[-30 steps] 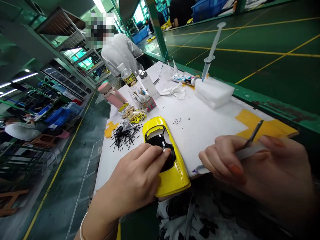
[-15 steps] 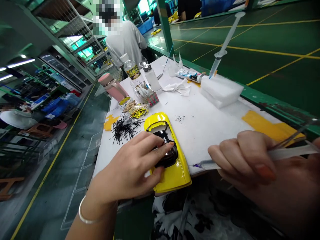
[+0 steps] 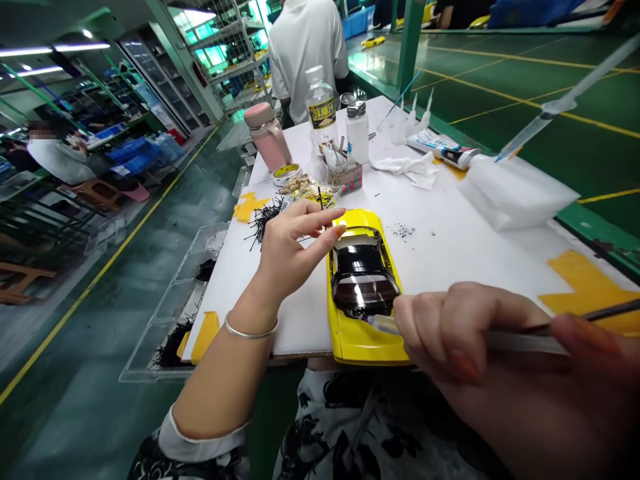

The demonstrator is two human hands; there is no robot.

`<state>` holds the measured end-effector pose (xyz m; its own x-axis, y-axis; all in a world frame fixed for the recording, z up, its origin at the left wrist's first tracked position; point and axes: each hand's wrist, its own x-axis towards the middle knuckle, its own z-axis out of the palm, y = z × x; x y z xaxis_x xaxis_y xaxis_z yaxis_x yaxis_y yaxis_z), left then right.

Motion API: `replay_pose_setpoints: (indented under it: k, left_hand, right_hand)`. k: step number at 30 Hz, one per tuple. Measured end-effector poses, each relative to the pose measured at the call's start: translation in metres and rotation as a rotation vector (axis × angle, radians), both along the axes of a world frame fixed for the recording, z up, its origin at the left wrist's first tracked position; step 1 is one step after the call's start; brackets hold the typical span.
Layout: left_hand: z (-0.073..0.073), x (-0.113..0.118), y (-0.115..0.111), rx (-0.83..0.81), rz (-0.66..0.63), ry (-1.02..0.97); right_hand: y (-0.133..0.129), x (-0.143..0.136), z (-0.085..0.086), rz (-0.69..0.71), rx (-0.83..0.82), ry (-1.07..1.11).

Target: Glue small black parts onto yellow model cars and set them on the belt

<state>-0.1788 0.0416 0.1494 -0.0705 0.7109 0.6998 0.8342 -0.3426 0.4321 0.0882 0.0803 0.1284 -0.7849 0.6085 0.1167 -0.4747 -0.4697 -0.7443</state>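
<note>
A yellow toy car body (image 3: pixel 345 337) with a black, glossy window part (image 3: pixel 363 260) lies at the table's near edge. My left hand (image 3: pixel 295 243) is over its left side, thumb and forefinger almost together; a thin black stick (image 3: pixel 321 195) pokes up from between its fingers. How the fingers pinch the stick is partly hidden. My right hand (image 3: pixel 465 333) is closed around a slim clear syringe (image 3: pixel 383 324), whose purple tip is at the near edge of the windows, apparently touching. A thin dark rod (image 3: pixel 610 309) also runs through this hand.
Black sticks (image 3: pixel 265 223) lie in a pile at left, by a bag of yellow parts (image 3: pixel 320 195). Tiny black bits (image 3: pixel 404 231) are scattered right of the car. Behind are a pink flask (image 3: pixel 267 137), bottles, a glue tube (image 3: pixel 443 148) and white foam (image 3: pixel 515 193) with another syringe.
My left hand has lifted off the car's windows and moved away toward its far left side. The right hand has brought the syringe tip leftward onto the car. The view has shifted too.
</note>
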Motion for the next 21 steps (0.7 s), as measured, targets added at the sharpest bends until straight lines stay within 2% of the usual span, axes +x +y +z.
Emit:
replay_pose_setpoints:
  k: [9, 21]
  left_hand:
    - [0.002, 0.004, -0.001, 0.050, 0.011, -0.052]
    - [0.006, 0.005, -0.006, 0.047, 0.039, 0.000]
  right_hand:
    - [-0.007, -0.028, 0.024, -0.054, 0.019, -0.049]
    - [-0.008, -0.027, 0.011, -0.051, 0.062, 0.025]
